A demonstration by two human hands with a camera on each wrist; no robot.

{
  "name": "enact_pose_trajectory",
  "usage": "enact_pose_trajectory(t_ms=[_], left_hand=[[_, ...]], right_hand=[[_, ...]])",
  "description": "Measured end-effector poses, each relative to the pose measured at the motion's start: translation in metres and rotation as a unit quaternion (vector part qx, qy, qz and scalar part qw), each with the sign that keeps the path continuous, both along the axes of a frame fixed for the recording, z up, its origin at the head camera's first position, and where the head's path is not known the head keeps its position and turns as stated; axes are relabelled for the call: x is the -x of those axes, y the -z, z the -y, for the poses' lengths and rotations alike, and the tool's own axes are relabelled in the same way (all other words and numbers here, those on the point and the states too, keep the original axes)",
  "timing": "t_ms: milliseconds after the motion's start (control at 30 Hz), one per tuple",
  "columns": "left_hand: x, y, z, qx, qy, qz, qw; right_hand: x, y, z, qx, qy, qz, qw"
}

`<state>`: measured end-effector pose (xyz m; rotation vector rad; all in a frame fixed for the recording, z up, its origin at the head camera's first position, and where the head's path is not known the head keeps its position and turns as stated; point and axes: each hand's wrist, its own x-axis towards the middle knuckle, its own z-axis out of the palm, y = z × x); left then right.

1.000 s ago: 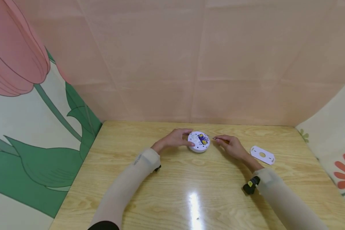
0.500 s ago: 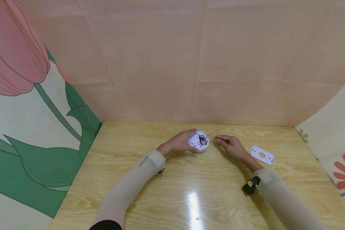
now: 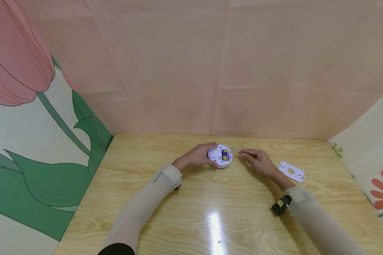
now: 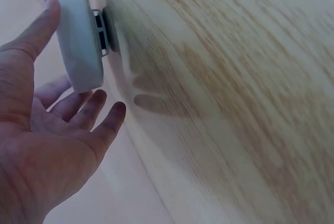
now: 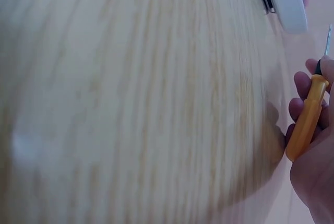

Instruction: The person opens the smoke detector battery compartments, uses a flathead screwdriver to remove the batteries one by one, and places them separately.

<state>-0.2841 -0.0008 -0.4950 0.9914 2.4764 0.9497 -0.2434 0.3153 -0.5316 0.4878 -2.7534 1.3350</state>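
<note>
My left hand (image 3: 198, 155) grips a round white device (image 3: 221, 156) by its left side, thumb and fingers on opposite edges. Small dark holes dot the tilted face, around a blue and yellow label. In the left wrist view, black slots (image 4: 100, 32) show on the device's table-facing side. My right hand (image 3: 261, 163) holds a screwdriver (image 5: 307, 117) by its orange handle, curled fingers around it. The thin metal shaft (image 5: 328, 41) points toward the device, and a gap shows between them in the head view.
To the right of the right hand, a white oblong plate (image 3: 299, 176) with a round hole lies on the wooden table (image 3: 191, 219). A pink cloth (image 3: 166, 71) hangs behind the table's far edge. Flower-printed panels stand at both sides.
The left hand has shifted its hold on the round device, its thumb now lower on the edge, and the device has turned slightly. The right hand has drawn the screwdriver a little rightward, away from it.
</note>
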Motion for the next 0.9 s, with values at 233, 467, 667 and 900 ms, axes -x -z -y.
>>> enact_pose_trajectory(t_ms=[233, 467, 667, 900], left_hand=[[0.000, -0.006, 0.006, 0.012, 0.014, -0.001, 0.9998], [0.002, -0.009, 0.011, 0.027, 0.015, -0.001, 0.9995], [0.005, -0.007, 0.015, 0.028, 0.020, -0.003, 0.9994], [0.004, -0.008, 0.017, 0.026, 0.018, 0.002, 0.9995]], right_hand=[[-0.002, -0.004, -0.005, -0.003, -0.004, -0.002, 1.000], [-0.006, -0.013, -0.009, -0.016, -0.008, -0.015, 1.000], [-0.005, -0.022, -0.010, -0.031, -0.015, -0.044, 0.998], [-0.005, -0.031, -0.015, -0.071, -0.031, -0.069, 0.995]])
